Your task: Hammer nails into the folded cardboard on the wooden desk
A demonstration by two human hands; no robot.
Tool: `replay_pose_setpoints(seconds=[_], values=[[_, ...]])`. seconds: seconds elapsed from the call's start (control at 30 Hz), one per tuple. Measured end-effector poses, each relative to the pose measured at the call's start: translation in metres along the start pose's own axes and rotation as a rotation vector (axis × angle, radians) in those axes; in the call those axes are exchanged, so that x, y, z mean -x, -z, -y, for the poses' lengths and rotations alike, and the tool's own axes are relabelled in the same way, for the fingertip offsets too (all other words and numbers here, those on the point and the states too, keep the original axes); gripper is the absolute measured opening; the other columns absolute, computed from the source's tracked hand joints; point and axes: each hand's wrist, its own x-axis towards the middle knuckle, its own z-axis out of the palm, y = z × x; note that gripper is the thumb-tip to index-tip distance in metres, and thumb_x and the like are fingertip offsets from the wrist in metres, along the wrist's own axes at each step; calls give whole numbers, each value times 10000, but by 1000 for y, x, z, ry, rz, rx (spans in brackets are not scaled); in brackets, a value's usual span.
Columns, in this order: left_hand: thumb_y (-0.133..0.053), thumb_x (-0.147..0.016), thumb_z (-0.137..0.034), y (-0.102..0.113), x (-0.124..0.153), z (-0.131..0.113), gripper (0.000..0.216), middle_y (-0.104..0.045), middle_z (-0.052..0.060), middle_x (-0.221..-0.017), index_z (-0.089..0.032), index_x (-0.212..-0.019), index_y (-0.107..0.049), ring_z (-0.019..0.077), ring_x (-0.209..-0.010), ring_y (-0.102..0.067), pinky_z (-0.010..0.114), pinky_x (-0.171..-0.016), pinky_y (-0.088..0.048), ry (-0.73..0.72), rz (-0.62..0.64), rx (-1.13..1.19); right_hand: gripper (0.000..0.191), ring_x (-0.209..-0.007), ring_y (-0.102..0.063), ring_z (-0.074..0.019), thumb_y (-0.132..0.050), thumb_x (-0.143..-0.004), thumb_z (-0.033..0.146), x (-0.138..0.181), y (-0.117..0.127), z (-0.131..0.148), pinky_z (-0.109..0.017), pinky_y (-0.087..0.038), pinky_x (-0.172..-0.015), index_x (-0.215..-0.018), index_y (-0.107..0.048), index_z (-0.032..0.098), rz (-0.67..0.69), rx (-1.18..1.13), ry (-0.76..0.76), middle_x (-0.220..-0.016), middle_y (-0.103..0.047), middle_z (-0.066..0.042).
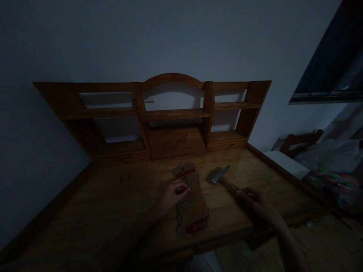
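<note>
A flattened piece of cardboard with red bands at its ends and many small marks or holes lies on the wooden desk. Over its left side is my left hand, thumb and fingers pinched together; what they hold is too small and dark to name. My right hand is closed around the end of a wooden handle at the desk's right. That handle belongs to a hammer, whose metal head is by the cardboard's upper right, apart from it.
A wooden shelf unit stands along the back of the desk. Small dark slivers lie at the left. Beyond the right edge are a white box-like surface, a wooden chair back and a clear plastic bag.
</note>
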Motion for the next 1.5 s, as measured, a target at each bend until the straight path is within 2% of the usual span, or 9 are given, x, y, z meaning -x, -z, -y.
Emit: replay_pose_setpoints(seconds=[0.2, 0.53, 1.23, 1.5], values=[[-562, -838, -277, -6, 1, 8, 163, -579, 13, -740, -164, -737, -624, 121, -701, -546, 210, -620, -402, 7, 13, 18, 444, -666, -602, -189, -514, -765, 608, 0, -1, 2, -240, -405, -527, -820, -645, 186, 7, -21, 11, -709, -669, -21], [-558, -827, -273, -8, 1, 10, 191, -515, -6, -665, -155, -678, -572, 106, -622, -481, 206, -562, -359, -5, 6, -1, 432, -687, -610, -201, -512, -775, 593, 0, -1, 1, -262, -433, -573, -807, -648, 184, 17, -14, 8, -716, -679, -27], [-534, -815, -280, -13, 2, 15, 198, -473, -19, -634, -164, -654, -526, 99, -585, -442, 205, -525, -323, 24, 9, -18, 404, -662, -617, -198, -522, -772, 577, 3, -1, 6, -246, -400, -511, -810, -624, 188, 15, -5, -14, -719, -692, -23], [-526, -817, -276, -12, 2, 12, 201, -468, -29, -613, -169, -649, -504, 97, -570, -439, 203, -523, -314, 45, 17, -59, 412, -725, -638, -222, -518, -771, 589, 1, -1, 3, -270, -454, -583, -831, -634, 199, 19, -12, -4, -762, -701, -30]])
